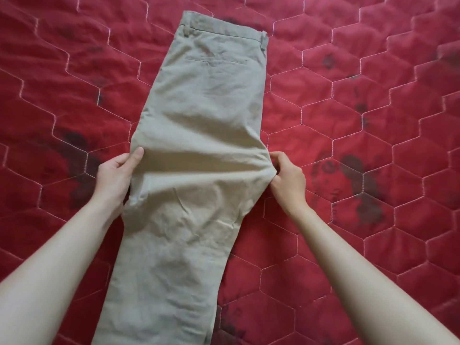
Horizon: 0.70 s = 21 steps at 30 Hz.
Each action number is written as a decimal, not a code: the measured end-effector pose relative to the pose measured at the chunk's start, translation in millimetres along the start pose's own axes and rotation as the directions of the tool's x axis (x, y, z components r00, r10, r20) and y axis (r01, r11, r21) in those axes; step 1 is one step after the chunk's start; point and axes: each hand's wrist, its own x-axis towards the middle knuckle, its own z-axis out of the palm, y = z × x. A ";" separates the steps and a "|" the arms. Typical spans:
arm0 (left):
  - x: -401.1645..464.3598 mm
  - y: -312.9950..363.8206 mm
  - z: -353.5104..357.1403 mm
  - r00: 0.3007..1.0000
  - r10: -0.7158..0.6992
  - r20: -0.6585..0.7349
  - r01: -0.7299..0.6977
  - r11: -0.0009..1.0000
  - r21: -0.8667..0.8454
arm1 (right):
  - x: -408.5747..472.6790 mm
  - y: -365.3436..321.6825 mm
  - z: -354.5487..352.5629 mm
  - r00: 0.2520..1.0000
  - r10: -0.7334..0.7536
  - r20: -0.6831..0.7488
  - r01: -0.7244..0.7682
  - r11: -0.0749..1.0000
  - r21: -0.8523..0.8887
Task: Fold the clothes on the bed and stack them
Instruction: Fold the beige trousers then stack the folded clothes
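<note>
A red quilted bed cover (373,145), stitched in pale hexagons and printed with dark floral patches, fills the whole view. On it lies a pair of beige cotton trousers (199,115), folded lengthwise so that one leg rests on the other; the waistband with its belt loops is at the far end, a welt back pocket faces up just below it, and the legs run toward the person and out of the bottom edge. Across the middle of the trousers the cloth is raised into a soft ridge, creased between the two hands. The left hand (115,175) grips the left edge of the cloth, thumb on top and fingers hidden beneath it. The right hand (288,180) pinches the right edge, fingers curled round a gathered fold. Both bare forearms reach in from the bottom corners.
</note>
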 end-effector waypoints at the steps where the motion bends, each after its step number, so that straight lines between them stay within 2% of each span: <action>1: 3.9 3.2 1.9 1.000 0.003 0.001 -0.003 1.000 -0.004 | 2.7 -2.4 0.9 0.999 -0.037 -0.010 0.037 0.999 -0.025; 4: 18.3 1.9 5.0 0.999 -0.006 -0.034 0.008 0.997 0.073 | 11.1 -0.6 -5.5 0.976 -0.194 -0.096 0.169 0.962 -0.215; 7: 15.6 -0.6 12.2 0.998 -0.033 -0.055 0.042 0.987 0.158 | 11.4 11.3 -17.2 0.984 -0.168 -0.062 0.143 0.947 -0.288; 10: 8.1 3.4 17.6 0.999 -0.050 -0.022 0.052 0.990 0.132 | 12.0 18.7 -25.7 0.991 -0.088 0.097 0.101 0.984 -0.145; 12: 8.7 13.8 18.5 0.998 -0.064 0.006 0.064 0.995 0.078 | 21.4 15.5 -37.0 0.982 -0.042 0.184 0.064 0.991 -0.114; 15: 19.7 32.7 23.9 0.996 -0.066 0.066 0.062 0.996 0.058 | 52.1 -0.1 -46.2 0.991 0.073 0.114 -0.083 0.992 0.093; 16: 25.1 39.0 28.0 0.994 -0.074 0.084 0.071 0.997 0.041 | 66.6 -9.6 -44.1 0.986 0.135 0.092 -0.152 0.968 0.201; 18: 36.5 52.7 38.3 0.988 -0.124 0.091 0.126 0.992 -0.018 | 96.0 -35.3 -34.6 0.965 0.222 0.137 -0.256 0.901 0.349; 21: 56.5 71.2 51.5 0.962 -0.231 0.148 0.250 0.960 -0.129 | 139.3 -71.5 -15.4 0.967 0.214 0.135 -0.247 0.917 0.313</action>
